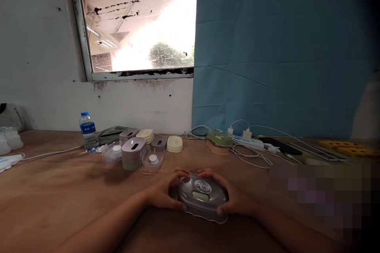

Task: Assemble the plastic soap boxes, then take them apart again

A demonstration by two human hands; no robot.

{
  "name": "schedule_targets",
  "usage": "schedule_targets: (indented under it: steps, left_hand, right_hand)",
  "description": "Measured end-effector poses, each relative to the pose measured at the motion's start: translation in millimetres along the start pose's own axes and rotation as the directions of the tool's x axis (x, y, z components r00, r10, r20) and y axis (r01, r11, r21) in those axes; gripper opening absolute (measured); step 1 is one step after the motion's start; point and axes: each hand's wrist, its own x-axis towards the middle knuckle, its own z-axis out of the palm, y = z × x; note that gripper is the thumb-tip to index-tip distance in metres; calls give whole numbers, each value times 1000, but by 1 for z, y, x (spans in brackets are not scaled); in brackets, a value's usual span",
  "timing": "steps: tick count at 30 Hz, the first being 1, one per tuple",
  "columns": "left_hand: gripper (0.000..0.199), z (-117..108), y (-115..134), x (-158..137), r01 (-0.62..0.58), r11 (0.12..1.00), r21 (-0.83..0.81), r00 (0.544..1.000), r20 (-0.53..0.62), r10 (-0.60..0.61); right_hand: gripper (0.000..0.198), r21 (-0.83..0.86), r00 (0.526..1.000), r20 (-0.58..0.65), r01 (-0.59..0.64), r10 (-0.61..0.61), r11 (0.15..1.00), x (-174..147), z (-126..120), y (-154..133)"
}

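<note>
An oval grey plastic box with a shiny lid (213, 193) rests on or just above the brown table in front of me. A round printed sticker (203, 186) and a pale green slot or handle (200, 196) show on its top. My left hand (166, 191) curves around the box's left side, with the thumb at the near edge and fingers at the far edge. From the right, my right hand (236, 197) grips it the same way. The box's underside is hidden.
Beyond the left hand stand clear plastic containers (152, 158), mauve slotted boxes (133, 152) and stacked cream lids (174, 144). A water bottle (88, 134) is farther left. Green and tan oval pieces (219, 138), a power strip (249, 140), cables and a black phone (280, 146) lie at back right.
</note>
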Motion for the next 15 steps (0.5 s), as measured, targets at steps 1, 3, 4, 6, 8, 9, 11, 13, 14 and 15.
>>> schedule_targets:
  steps: [1, 3, 4, 6, 8, 9, 11, 13, 14, 15]
  left_hand:
    - [73, 1, -2, 0, 9, 1000, 2, 1000, -12, -9]
    - [75, 1, -6, 1, 48, 998, -36, 998, -41, -50]
    - [77, 1, -8, 1, 71, 995, -64, 996, -50, -75]
    - [78, -1, -12, 1, 108, 989, -98, 991, -72, -115]
    - [77, -4, -14, 0, 135, 986, -94, 984, -108, -144]
    - [77, -5, -14, 0, 145, 986, -87, 980, -124, -155]
    - [78, -6, -12, 0, 154, 985, -76, 976, -144, -163]
    - [77, -7, -9, 1, 147, 987, -61, 977, -148, -154]
    - [75, -7, -7, 1, 141, 989, -47, 978, -150, -147]
    - [73, -7, -5, 1, 138, 990, -32, 978, -150, -142]
  right_hand:
    - [81, -55, 1000, -1, -11, 11, 998, -1, 0, -1]
    - [84, -104, 999, 2, -51, 51, 993, -3, 0, -2]
    - [85, -119, 997, 9, -69, 71, 991, -3, 0, -2]
    - [85, -163, 996, 3, -89, 91, 983, -4, 0, -2]
    - [86, -227, 996, -16, -91, 89, 970, -4, 0, -1]
    - [87, -254, 996, -22, -92, 89, 963, -4, 0, -1]
    - [88, -293, 995, -24, -99, 96, 951, -4, 1, -1]
    - [90, -303, 994, -22, -111, 109, 947, -4, 1, -2]
    - [91, -297, 993, -21, -115, 114, 948, -4, 2, -2]
    - [93, -292, 993, -17, -116, 116, 949, -4, 2, -2]
